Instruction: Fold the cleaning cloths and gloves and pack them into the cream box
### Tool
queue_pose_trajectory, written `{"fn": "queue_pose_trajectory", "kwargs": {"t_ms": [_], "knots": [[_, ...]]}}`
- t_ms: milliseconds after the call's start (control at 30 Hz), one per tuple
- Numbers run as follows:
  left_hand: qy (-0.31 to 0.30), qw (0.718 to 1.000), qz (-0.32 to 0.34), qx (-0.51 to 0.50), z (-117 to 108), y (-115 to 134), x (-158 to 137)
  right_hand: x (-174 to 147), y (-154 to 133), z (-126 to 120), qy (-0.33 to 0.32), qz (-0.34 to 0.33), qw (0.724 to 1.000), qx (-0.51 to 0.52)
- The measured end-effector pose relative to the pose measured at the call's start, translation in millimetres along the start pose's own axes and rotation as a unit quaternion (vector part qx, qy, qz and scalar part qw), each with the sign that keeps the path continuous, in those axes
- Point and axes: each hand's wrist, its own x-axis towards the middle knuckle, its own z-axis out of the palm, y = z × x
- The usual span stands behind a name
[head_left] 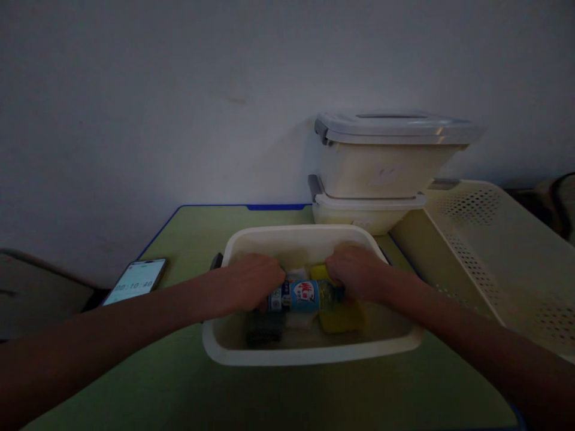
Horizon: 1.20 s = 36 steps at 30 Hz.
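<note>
A white plastic storage box [314, 354] without a lid stands on the green table. Inside it a bottle with a blue label [305, 296] lies on its side. My left hand [260, 280] is closed around the bottle's left end, and my right hand [353, 272] is closed at its right end. Beneath and beside the bottle are a yellow item [344, 318], perhaps a sponge or cloth, a dark item [265, 329] and something whitish [299, 321]. The fingertips of both hands are partly hidden.
Two lidded white boxes, an upper one [386, 167] and a lower one [368, 214], are stacked at the table's back right. A large perforated basket [503, 251] stands to the right. On the table [215, 239], a phone [137, 280] showing a timer lies at the left.
</note>
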Motion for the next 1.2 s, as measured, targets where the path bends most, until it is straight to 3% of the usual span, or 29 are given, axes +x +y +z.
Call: {"fn": "queue_pose_trajectory", "kwargs": {"t_ms": [667, 1033, 1200], "knots": [[-0.029, 0.999, -0.022, -0.026, -2, -3, 13, -4, -2, 7, 0.05, 0.001, 0.999, 0.004], [-0.021, 1.0, -0.004, 0.003, 0, -5, 16, -5, -4, 2, 0.035, 0.024, 0.999, 0.0], [-0.009, 0.999, 0.036, 0.012, 1, -9, 23, -6, -4, 5, 0.052, 0.017, 0.998, -0.013]]}}
